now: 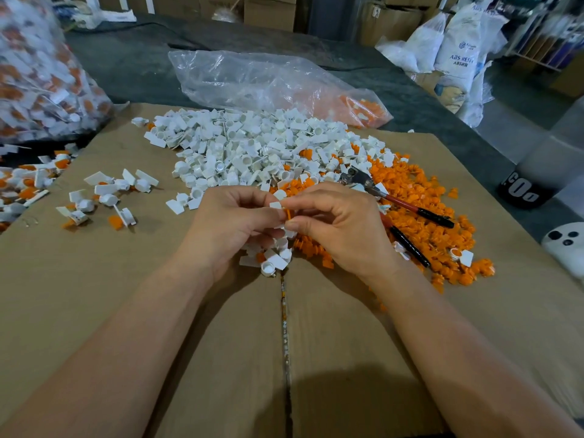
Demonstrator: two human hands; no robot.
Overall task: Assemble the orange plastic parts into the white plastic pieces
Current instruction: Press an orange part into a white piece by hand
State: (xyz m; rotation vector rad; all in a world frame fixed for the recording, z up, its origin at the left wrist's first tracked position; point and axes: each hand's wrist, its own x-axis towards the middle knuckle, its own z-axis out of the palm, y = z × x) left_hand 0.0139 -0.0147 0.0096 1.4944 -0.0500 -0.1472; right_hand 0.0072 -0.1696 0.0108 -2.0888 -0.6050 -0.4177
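Note:
My left hand (234, 221) and my right hand (335, 222) meet above the cardboard sheet (158, 311). Between their fingertips sit a white plastic piece (275, 205) and an orange plastic part (288, 214); my left hand pinches the white piece and my right hand pinches the orange part against it. A big heap of white pieces (252, 147) lies just beyond my hands. To the right of them spreads a heap of orange parts (423, 210). A few loose white pieces (271, 257) lie under my palms.
Pliers (398, 203) with red and black handles lie on the orange heap. Joined white-and-orange pieces (104, 197) are scattered at the left. A clear bag (252, 80) lies behind the heaps, and a full bag (34, 67) stands far left. White sacks (455, 52) stand at the back right.

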